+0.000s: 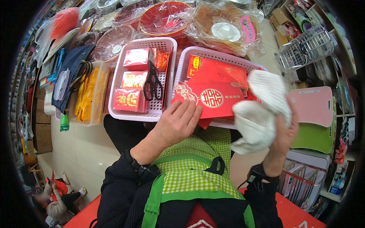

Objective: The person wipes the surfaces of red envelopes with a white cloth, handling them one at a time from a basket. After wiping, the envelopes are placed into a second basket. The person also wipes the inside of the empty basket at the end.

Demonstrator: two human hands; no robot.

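Observation:
My left hand [178, 119] rests its fingers on the lower left part of a red paper envelope [212, 98] with a gold double-happiness emblem. That envelope lies over more red envelopes in the right lilac plastic basket [189, 52]. In my right hand [285, 132] are white knitted cloths [263, 99], perhaps gloves, hanging over the basket's right end; the hand is slightly blurred. The left plastic basket [114, 94] holds wrapped stacks of small red packets [127, 99] and black-handled scissors [153, 82].
Wrapped round trays [165, 17] stand behind the baskets. At left are a clear bin [105, 85] of yellow packets and a dark blue bag [71, 77]. A wire basket [306, 47] and pink board [310, 105] are at right. Another person [57, 208] sits at lower left.

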